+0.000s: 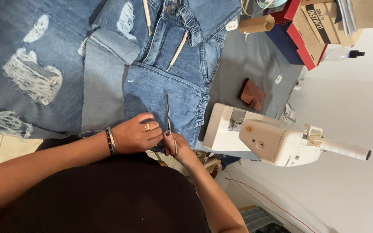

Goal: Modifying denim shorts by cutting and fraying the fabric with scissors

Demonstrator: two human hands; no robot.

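Two hands in view, both at the near edge of the bench (pixel 255 56). One pair of scissors (pixel 168 113), slim and steel, blades closed and pointing away across the denim, handles in the right hand (pixel 175 146). Right-hand fingers (pixel 167 134) clenched on the scissor handles, dark polish on the nails, wrist bent inward. Left hand (pixel 137 134) lying knuckles-up just beside the scissors, fingers curled and pressing down on the blue denim garment (pixel 160 90), pinching its lower hem. One ring (pixel 147 126) on the left hand, two or three bracelets (pixel 110 141) stacked at the wrist.

Denim spread over most of the bench toward its far and left edges: one garment with an elastic waistband and two pale drawstrings (pixel 178 49), plus ripped jeans (pixel 31 77) with several frayed white patches at the left edge. Exact count of garments unclear.

One white sewing machine (pixel 277 140) at the right edge. One small brown wallet-like object (pixel 252 93) lying on the grey bench surface, well apart from the hands. At the far right corner, several stacked cardboard boxes (pixel 311 30), contents hidden, with one cardboard tube (pixel 256 23) and one clear plastic bottle (pixel 339 54) beside them.
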